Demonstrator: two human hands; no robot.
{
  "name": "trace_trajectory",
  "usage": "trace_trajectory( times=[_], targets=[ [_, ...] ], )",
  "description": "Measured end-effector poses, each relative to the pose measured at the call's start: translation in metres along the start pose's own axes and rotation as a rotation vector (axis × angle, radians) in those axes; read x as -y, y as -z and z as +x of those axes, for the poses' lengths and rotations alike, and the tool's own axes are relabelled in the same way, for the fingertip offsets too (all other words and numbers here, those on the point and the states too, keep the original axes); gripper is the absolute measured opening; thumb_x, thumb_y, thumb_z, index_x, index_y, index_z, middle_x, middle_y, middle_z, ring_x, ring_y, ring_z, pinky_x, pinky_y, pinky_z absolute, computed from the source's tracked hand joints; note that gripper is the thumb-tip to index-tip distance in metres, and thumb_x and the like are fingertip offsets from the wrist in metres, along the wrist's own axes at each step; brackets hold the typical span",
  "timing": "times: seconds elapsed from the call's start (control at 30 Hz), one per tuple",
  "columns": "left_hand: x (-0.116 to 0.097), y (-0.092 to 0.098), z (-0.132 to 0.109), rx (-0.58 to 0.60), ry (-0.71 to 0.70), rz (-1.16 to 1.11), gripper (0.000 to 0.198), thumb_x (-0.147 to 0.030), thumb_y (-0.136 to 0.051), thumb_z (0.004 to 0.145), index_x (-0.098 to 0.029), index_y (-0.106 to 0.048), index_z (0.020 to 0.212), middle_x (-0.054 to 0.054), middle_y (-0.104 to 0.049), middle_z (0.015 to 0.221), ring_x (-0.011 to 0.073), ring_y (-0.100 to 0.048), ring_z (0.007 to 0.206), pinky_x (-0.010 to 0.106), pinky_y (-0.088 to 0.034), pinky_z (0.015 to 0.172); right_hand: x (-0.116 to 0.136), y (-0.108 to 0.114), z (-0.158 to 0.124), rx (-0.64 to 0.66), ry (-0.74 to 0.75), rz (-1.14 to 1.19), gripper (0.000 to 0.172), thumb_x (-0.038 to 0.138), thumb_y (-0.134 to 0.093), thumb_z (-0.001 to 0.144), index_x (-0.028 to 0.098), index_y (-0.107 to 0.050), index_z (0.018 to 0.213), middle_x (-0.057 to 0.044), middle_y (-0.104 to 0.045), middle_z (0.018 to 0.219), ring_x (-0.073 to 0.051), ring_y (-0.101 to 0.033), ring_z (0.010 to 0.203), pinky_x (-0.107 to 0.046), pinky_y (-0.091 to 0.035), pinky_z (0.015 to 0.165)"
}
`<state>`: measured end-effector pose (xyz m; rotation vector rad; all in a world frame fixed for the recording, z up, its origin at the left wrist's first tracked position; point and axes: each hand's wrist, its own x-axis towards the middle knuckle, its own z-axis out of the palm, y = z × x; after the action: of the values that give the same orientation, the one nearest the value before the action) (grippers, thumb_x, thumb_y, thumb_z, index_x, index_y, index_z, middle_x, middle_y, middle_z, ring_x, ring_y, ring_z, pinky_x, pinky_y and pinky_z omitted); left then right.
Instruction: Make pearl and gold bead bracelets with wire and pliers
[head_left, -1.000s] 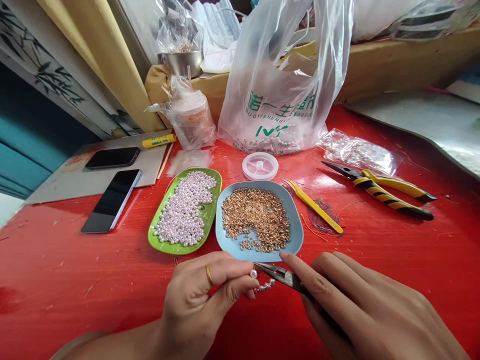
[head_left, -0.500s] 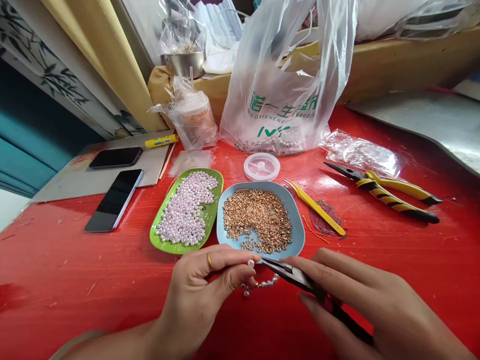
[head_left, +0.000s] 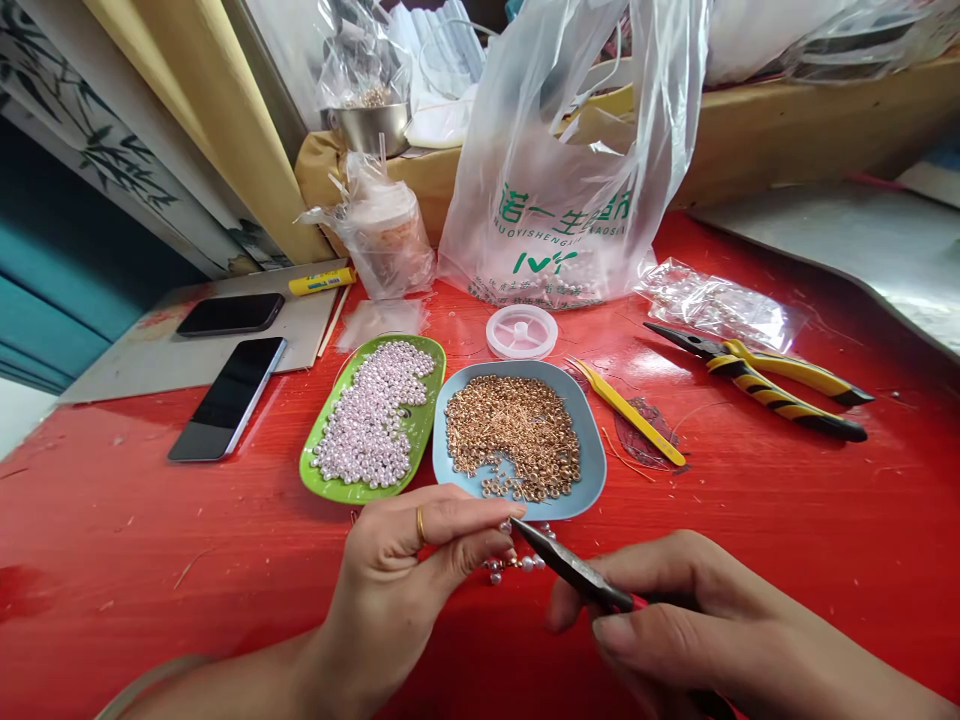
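My left hand [head_left: 409, 575], with a gold ring on one finger, pinches a short strand of pearl beads [head_left: 514, 562] on gold wire just in front of the blue dish. My right hand [head_left: 697, 630] is closed round dark needle-nose pliers [head_left: 574, 570], whose tip meets the strand at my left fingertips. A green dish [head_left: 420, 420] holds several pale pearl beads. Beside it, a blue dish [head_left: 592, 455] is filled with small gold rings and pins.
On the red table [head_left: 787, 520] lie yellow-handled pliers [head_left: 772, 390], yellow tweezers [head_left: 630, 412], a clear thread spool [head_left: 522, 331], a bead bag [head_left: 716, 300], two phones [head_left: 225, 395] and a large white plastic bag [head_left: 562, 190]. A wrapped cup [head_left: 386, 235] stands behind the dishes.
My right hand has pulled back toward me and curled tighter round the pliers, whose tip now points up-left at the strand. The left hand has barely moved.
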<state>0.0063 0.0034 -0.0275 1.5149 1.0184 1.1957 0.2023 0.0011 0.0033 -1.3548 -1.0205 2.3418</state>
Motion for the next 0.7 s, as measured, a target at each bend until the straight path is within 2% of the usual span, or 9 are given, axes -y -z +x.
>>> trace_trajectory(
  times=[0.13,0.3,0.43,0.53,0.63,0.7],
  targets=[
    [-0.0009,0.0004,0.0003,0.014,-0.026,0.022,0.034,-0.001,-0.066,0.074,-0.029,-0.074,0.093,-0.005,-0.072,0.068,0.0057,-0.065,0.059,0.009,-0.053,0.059,-0.0002,0.0011,0.0011,0.005,-0.005,-0.015,0.022,0.033,-0.058,0.072,0.015,-0.065,0.084,0.007,-0.044,0.046,-0.003,-0.027,0.035,-0.022,-0.02,0.04],
    [-0.0014,0.0003,0.0,0.015,-0.001,0.004,0.034,-0.001,-0.066,0.074,-0.029,-0.074,0.092,-0.005,-0.072,0.068,0.0058,-0.065,0.059,0.009,-0.053,0.06,0.0031,-0.0002,-0.0001,-0.02,-0.018,-0.014,0.024,0.033,-0.06,0.07,0.015,-0.066,0.083,0.007,-0.041,0.045,-0.004,-0.03,0.04,-0.022,-0.018,0.042],
    [-0.0008,-0.0009,-0.0015,0.002,0.107,-0.047,0.032,-0.004,-0.067,0.075,-0.03,-0.073,0.092,-0.005,-0.073,0.072,0.0067,-0.066,0.061,0.011,-0.055,0.059,0.0048,-0.0015,-0.0015,-0.052,-0.043,-0.02,0.023,0.032,-0.06,0.068,0.015,-0.066,0.082,0.007,-0.041,0.046,-0.004,-0.032,0.041,-0.023,-0.018,0.043],
    [-0.0015,-0.0008,-0.0036,-0.061,0.176,-0.064,0.031,-0.009,-0.07,0.072,-0.029,-0.067,0.096,-0.004,-0.069,0.082,0.0068,-0.063,0.059,0.014,-0.055,0.057,0.0036,-0.002,-0.0019,-0.067,-0.049,-0.037,0.023,0.031,-0.06,0.068,0.015,-0.067,0.081,0.007,-0.041,0.045,-0.005,-0.032,0.041,-0.023,-0.018,0.043],
    [-0.004,0.0005,-0.0051,-0.134,0.075,-0.019,0.023,-0.008,-0.069,0.069,-0.024,-0.062,0.084,-0.005,-0.058,0.08,0.0061,-0.055,0.06,0.015,-0.052,0.058,0.0022,-0.002,-0.0015,-0.078,-0.045,-0.044,0.023,0.031,-0.06,0.068,0.014,-0.068,0.081,0.007,-0.04,0.045,-0.005,-0.031,0.04,-0.024,-0.019,0.043],
    [-0.0057,0.0014,-0.0058,-0.096,0.03,0.046,0.014,-0.009,-0.064,0.072,-0.022,-0.061,0.075,-0.005,-0.055,0.069,0.0066,-0.052,0.059,0.014,-0.048,0.056,0.0021,-0.0017,-0.0009,-0.073,-0.045,-0.037,0.023,0.031,-0.06,0.067,0.014,-0.068,0.081,0.007,-0.041,0.046,-0.005,-0.032,0.041,-0.024,-0.018,0.043]
  ],
)
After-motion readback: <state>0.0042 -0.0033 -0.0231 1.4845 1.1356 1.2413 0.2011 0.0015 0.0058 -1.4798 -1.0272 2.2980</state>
